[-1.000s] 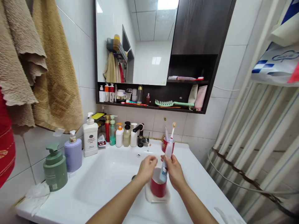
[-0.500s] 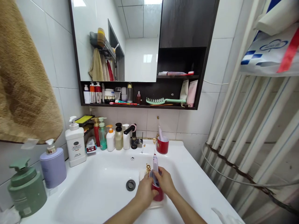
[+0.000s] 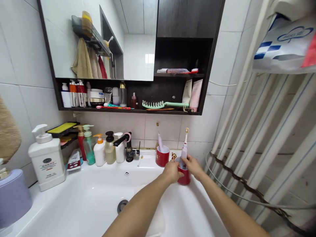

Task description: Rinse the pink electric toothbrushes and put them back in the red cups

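My left hand [image 3: 171,171] is closed around the left side of a red cup [image 3: 184,179] with a gold-coloured handle or ornament. A pale pink electric toothbrush [image 3: 184,150] stands in that cup, its brush head up. My right hand [image 3: 194,168] has its fingers on the toothbrush's lower body at the cup's rim; the fingertips are partly hidden. The cup is at the right rear of the white sink [image 3: 81,194]. Just to the left, on the back ledge, stands a second red cup [image 3: 162,157] with another electric toothbrush [image 3: 160,141] in it.
A black faucet [image 3: 128,149] rises behind the basin, with several pump bottles to its left. Under the mirror, a dark cabinet shelf [image 3: 133,111] overhangs the ledge. White radiator pipes [image 3: 266,131] line the right side. A whitish cloth or pad [image 3: 156,217] lies in the basin.
Both hands have carried the cup and toothbrush up and right, from low in the basin to its right rear, level with the other cup. The camera view has shifted right and closer.
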`<state>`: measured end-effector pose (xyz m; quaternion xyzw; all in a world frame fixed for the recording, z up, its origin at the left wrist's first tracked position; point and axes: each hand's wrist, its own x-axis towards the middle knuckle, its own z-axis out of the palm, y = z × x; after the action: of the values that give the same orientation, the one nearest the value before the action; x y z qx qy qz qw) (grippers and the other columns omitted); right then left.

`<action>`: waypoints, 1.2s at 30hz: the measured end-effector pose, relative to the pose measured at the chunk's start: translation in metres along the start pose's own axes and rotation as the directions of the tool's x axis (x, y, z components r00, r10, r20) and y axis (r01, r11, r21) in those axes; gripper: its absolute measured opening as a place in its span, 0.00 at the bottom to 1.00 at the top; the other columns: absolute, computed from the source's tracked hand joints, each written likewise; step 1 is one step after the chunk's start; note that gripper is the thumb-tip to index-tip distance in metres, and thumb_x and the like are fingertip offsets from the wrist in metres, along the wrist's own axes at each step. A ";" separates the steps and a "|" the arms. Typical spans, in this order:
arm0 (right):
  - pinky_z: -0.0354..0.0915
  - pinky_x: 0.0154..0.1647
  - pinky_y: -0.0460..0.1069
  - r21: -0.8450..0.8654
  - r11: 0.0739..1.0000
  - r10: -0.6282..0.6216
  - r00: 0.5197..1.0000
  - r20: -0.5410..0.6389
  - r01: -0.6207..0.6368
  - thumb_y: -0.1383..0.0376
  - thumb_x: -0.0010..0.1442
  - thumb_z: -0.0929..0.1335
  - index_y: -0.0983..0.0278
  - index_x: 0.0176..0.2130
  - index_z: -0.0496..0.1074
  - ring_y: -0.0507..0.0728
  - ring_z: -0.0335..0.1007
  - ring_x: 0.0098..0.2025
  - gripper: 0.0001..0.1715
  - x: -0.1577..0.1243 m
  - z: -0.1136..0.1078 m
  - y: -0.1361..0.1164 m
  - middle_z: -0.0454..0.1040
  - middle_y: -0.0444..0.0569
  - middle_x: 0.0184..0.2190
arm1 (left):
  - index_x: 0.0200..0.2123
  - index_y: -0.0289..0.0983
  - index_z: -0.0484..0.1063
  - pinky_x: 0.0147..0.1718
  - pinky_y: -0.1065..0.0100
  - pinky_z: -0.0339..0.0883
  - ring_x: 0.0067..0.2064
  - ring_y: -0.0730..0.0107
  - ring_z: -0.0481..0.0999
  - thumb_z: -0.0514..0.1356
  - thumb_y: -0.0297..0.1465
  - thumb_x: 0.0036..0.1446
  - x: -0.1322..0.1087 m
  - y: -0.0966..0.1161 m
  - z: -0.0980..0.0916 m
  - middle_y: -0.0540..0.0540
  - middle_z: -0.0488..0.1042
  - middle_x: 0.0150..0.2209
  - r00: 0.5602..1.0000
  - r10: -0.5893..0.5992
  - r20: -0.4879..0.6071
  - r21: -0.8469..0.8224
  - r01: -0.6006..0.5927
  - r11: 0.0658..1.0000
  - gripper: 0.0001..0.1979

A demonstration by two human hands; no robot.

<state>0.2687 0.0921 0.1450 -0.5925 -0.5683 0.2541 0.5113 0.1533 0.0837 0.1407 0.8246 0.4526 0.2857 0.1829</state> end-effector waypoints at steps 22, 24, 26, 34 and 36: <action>0.52 0.41 0.51 -0.093 0.995 -0.055 0.978 -0.203 0.037 0.59 0.41 0.59 0.69 0.41 0.60 0.58 0.58 0.42 0.27 0.035 -0.006 -0.003 0.62 0.56 0.41 | 0.29 0.33 0.66 0.43 0.69 0.50 0.48 0.63 0.54 0.55 0.25 0.36 0.013 -0.054 -0.022 0.42 0.51 0.50 0.946 -0.186 -0.266 0.024 0.199 0.980 0.11; 0.51 0.43 0.51 -0.124 0.988 -0.120 0.972 -0.203 0.096 0.59 0.43 0.58 0.69 0.42 0.59 0.56 0.57 0.42 0.26 0.015 0.009 -0.015 0.62 0.55 0.41 | 0.27 0.33 0.67 0.44 0.69 0.49 0.49 0.64 0.52 0.55 0.24 0.35 -0.008 -0.053 -0.023 0.43 0.50 0.50 0.950 -0.168 -0.263 -0.009 0.172 0.985 0.10; 0.53 0.41 0.49 -0.130 0.980 -0.163 0.980 -0.111 0.148 0.59 0.43 0.58 0.68 0.40 0.61 0.55 0.60 0.39 0.25 -0.008 0.031 -0.022 0.65 0.54 0.38 | 0.25 0.33 0.66 0.45 0.68 0.47 0.50 0.64 0.51 0.54 0.23 0.34 -0.037 -0.052 -0.023 0.44 0.50 0.51 0.957 -0.139 -0.254 -0.069 0.125 0.990 0.09; 0.58 0.30 0.48 -0.128 0.974 -0.154 0.960 0.235 0.188 0.61 0.41 0.61 0.67 0.25 0.68 0.56 0.65 0.28 0.13 -0.087 0.102 -0.021 0.71 0.51 0.25 | 0.24 0.36 0.66 0.46 0.66 0.47 0.49 0.63 0.52 0.51 0.19 0.31 -0.139 -0.051 -0.020 0.46 0.54 0.49 0.955 -0.222 -0.194 -0.317 0.153 0.936 0.13; 0.58 0.27 0.47 -0.121 0.971 -0.167 0.949 0.269 0.206 0.62 0.42 0.60 0.66 0.23 0.67 0.55 0.65 0.26 0.12 -0.101 0.106 -0.026 0.70 0.49 0.22 | 0.26 0.36 0.67 0.46 0.67 0.45 0.50 0.65 0.51 0.51 0.18 0.30 -0.151 -0.047 -0.021 0.47 0.54 0.49 0.940 -0.301 -0.161 -0.409 0.214 0.887 0.16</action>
<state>0.1418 0.0271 0.1026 -0.5342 -0.7004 0.2363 0.4101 0.0449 -0.0190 0.0842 0.6679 0.5107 0.4317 0.3268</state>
